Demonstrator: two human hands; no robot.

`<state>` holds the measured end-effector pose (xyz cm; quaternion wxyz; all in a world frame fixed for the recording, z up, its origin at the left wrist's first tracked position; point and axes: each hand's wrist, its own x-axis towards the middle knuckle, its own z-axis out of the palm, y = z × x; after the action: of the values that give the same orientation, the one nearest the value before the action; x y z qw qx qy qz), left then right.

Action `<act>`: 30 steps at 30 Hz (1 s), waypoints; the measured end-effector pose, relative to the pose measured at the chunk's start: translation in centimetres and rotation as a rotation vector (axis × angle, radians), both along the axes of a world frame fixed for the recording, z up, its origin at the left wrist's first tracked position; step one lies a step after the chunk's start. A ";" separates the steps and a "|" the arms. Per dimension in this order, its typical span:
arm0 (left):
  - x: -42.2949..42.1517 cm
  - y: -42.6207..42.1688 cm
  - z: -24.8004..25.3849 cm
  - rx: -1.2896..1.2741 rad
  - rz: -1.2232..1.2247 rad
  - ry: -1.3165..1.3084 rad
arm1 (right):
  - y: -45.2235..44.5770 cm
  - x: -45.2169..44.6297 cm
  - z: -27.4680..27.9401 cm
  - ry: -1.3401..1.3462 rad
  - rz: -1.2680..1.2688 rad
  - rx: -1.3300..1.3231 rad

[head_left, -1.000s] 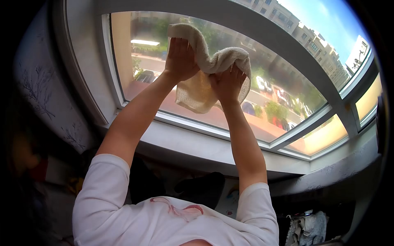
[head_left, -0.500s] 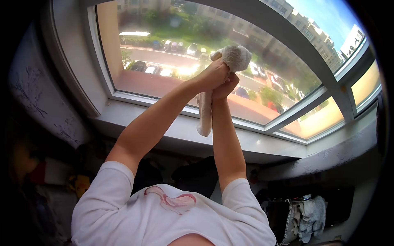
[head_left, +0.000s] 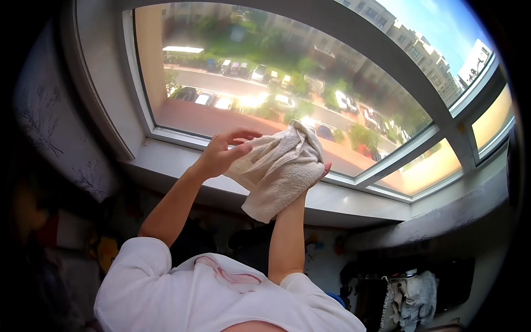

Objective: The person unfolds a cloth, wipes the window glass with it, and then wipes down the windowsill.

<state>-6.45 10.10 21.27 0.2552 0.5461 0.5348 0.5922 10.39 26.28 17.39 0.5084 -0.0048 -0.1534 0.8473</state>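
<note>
A cream terry towel, loosely bunched and hanging in folds, is in front of the lower window frame. It drapes over my right hand, which bears it from below; only a bit of that hand shows at the towel's right edge, the rest being covered. To the left, my left hand has its fingers spread at the towel's left edge. Whether those fingertips touch the cloth I cannot tell. Behind both hands is the large window pane, with bright glare low on it.
A white sill runs below the window frame. On the left hangs a patterned curtain. At lower right, light-coloured cloths hang by a dark surface. Smaller panes lie to the right.
Both hands have come down and back from the pane with the towel. Twisted and gripped by both hands before, it is now loosened and spread out; my left hand has let go of it.
</note>
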 end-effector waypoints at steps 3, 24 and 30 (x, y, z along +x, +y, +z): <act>-8.7 -9.8 -13.3 -0.083 0.700 -0.669 | 5.1 3.8 2.2 -0.084 -0.186 0.138; -27.1 -10.1 -30.7 -0.178 1.745 -1.073 | 7.5 -13.2 13.7 -1.395 -1.828 1.316; -27.6 -8.9 -30.6 -0.353 1.920 -0.914 | 8.8 -12.0 8.6 -1.242 -1.433 2.146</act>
<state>-34.05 1.20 -9.38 -0.0654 -0.4190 0.6718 0.6074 -1.59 35.08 26.03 0.4281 -0.0634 -0.8660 -0.2506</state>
